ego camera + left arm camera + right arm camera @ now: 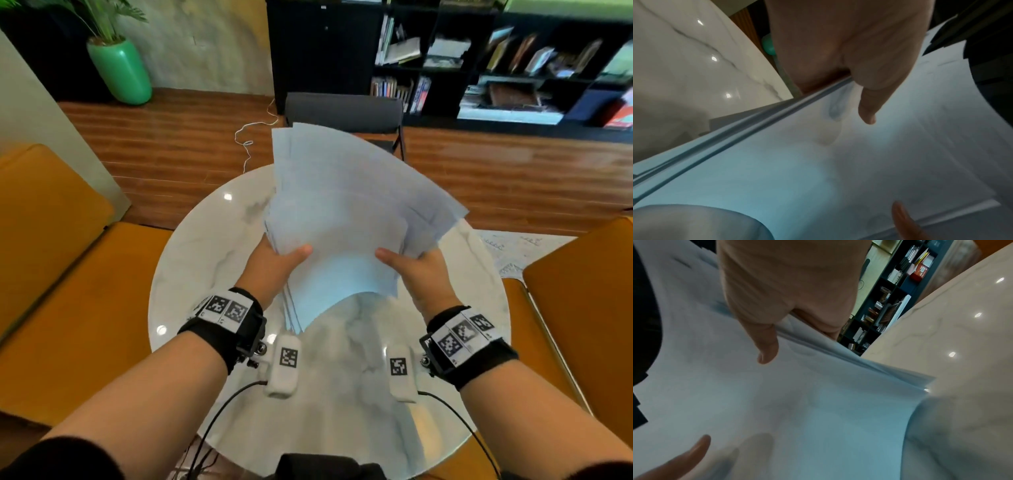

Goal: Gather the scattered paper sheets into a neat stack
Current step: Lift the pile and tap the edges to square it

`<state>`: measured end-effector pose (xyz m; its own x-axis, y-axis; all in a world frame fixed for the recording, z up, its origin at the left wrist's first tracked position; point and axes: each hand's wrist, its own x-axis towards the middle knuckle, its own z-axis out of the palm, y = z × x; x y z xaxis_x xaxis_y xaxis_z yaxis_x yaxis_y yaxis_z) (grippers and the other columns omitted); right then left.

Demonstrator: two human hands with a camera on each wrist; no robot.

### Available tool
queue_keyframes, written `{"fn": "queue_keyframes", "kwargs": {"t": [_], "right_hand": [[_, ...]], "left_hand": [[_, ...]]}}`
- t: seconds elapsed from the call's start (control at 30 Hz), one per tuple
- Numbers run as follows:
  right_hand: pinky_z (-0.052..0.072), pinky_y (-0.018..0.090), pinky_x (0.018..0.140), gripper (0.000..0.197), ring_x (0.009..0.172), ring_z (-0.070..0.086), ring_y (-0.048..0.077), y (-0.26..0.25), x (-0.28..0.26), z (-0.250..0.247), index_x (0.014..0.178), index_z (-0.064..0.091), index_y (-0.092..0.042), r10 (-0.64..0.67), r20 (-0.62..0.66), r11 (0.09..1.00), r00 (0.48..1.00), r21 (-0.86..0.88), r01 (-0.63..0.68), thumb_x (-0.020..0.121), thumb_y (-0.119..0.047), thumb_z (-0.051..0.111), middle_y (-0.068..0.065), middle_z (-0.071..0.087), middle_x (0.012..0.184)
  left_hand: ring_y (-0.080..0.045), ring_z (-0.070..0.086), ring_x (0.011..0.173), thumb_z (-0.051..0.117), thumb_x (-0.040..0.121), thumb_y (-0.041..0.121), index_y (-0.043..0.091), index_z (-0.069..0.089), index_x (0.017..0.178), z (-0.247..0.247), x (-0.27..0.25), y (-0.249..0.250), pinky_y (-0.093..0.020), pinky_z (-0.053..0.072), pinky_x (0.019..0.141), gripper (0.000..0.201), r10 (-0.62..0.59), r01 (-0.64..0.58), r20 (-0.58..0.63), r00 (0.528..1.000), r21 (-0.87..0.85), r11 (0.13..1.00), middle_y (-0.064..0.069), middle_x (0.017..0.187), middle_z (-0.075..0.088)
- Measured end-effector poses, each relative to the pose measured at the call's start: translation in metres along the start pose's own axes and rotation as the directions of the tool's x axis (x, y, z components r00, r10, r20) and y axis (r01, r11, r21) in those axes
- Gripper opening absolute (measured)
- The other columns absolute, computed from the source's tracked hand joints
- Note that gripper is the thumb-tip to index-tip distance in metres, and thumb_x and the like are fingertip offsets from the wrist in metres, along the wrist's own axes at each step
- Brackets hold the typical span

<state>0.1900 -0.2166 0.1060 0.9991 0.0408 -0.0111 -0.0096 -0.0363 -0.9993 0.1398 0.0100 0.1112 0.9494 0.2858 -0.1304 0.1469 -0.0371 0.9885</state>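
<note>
A fanned bundle of white paper sheets (346, 205) is held up above the round marble table (191, 274), its far corners splayed out of line. My left hand (277, 263) grips the bundle's left edge, thumb on top and fingers hidden beneath. My right hand (416, 270) grips the right edge the same way. In the left wrist view the left thumb (867, 112) presses on the paper sheets (818, 170). In the right wrist view the right thumb (766, 350) lies on the paper sheets (797, 402), whose layered edges show beside the table.
Orange seats (51, 274) flank the table on both sides. A dark chair (342, 109) stands beyond the far rim. A green vase (120, 68) with a plant and a black bookshelf (479, 58) line the back wall. A white cable (253, 133) lies on the wooden floor.
</note>
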Motion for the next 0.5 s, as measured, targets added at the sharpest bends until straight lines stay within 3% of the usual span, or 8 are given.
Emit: {"fn": "queue_keyframes", "kwargs": {"t": [0.13, 0.2, 0.27, 0.33, 0.4, 0.5], "right_hand": [[0.053, 0.036, 0.081, 0.023, 0.087, 0.067, 0.023, 0.006, 0.004, 0.009, 0.081, 0.065, -0.027, 0.029, -0.043, 0.998, 0.999, -0.051, -0.031, 0.076, -0.006, 0.074, -0.003, 0.069, 0.088], [0.052, 0.034, 0.076, 0.022, 0.080, 0.064, 0.024, 0.003, 0.011, 0.010, 0.075, 0.063, -0.023, 0.074, -0.122, 0.997, 0.990, -0.003, -0.075, 0.078, -0.003, 0.071, -0.005, 0.066, 0.080], [0.054, 0.038, 0.078, 0.021, 0.082, 0.064, 0.027, -0.001, 0.015, 0.008, 0.075, 0.065, -0.020, 0.094, -0.141, 0.996, 0.986, 0.024, -0.091, 0.077, -0.001, 0.072, -0.002, 0.067, 0.080], [0.055, 0.040, 0.082, 0.025, 0.088, 0.067, 0.028, -0.007, 0.016, 0.002, 0.083, 0.068, -0.019, 0.057, -0.081, 0.997, 0.995, 0.052, -0.053, 0.073, 0.003, 0.074, 0.002, 0.070, 0.089], [0.055, 0.037, 0.084, 0.037, 0.095, 0.068, 0.026, -0.009, 0.016, -0.009, 0.095, 0.069, -0.017, 0.009, 0.050, 0.989, 0.999, 0.148, -0.016, 0.066, 0.003, 0.078, 0.005, 0.073, 0.098], [0.055, 0.034, 0.084, 0.057, 0.100, 0.069, 0.023, -0.007, 0.012, -0.020, 0.105, 0.068, -0.015, 0.028, 0.267, 0.984, 0.963, 0.164, -0.074, 0.053, 0.002, 0.083, 0.003, 0.074, 0.103]], "left_hand": [[-0.018, 0.064, 0.103, 0.067, 0.085, 0.020, 0.016, 0.060, 0.118, 0.001, 0.010, -0.003, -0.030, 0.049, 0.088, 0.034, -0.048, 0.048, -0.032, 0.998, -0.024, 0.999, -0.002, 0.112, 0.068], [-0.019, 0.065, 0.099, 0.067, 0.086, 0.020, 0.018, 0.062, 0.111, -0.001, 0.014, 0.001, -0.028, 0.050, 0.082, 0.026, -0.059, 0.057, -0.045, 0.997, -0.045, 0.997, 0.000, 0.104, 0.069], [-0.015, 0.068, 0.094, 0.068, 0.084, 0.020, 0.019, 0.064, 0.109, -0.007, 0.016, 0.008, -0.023, 0.054, 0.073, 0.025, -0.040, 0.036, -0.040, 0.998, -0.088, 0.995, 0.002, 0.100, 0.070], [-0.012, 0.070, 0.091, 0.070, 0.082, 0.016, 0.020, 0.066, 0.107, -0.018, 0.017, 0.016, -0.021, 0.057, 0.072, 0.026, -0.002, 0.000, -0.015, 1.000, -0.136, 0.991, 0.003, 0.101, 0.072], [-0.013, 0.071, 0.095, 0.071, 0.079, 0.009, 0.020, 0.066, 0.108, -0.032, 0.017, 0.021, -0.023, 0.057, 0.078, 0.032, 0.053, -0.040, 0.075, 0.996, -0.170, 0.985, 0.003, 0.104, 0.074], [-0.015, 0.070, 0.100, 0.076, 0.070, 0.006, 0.016, 0.064, 0.114, -0.042, 0.016, 0.015, -0.024, 0.056, 0.080, 0.047, 0.044, -0.016, 0.228, 0.973, -0.122, 0.992, 0.003, 0.104, 0.075]]}}
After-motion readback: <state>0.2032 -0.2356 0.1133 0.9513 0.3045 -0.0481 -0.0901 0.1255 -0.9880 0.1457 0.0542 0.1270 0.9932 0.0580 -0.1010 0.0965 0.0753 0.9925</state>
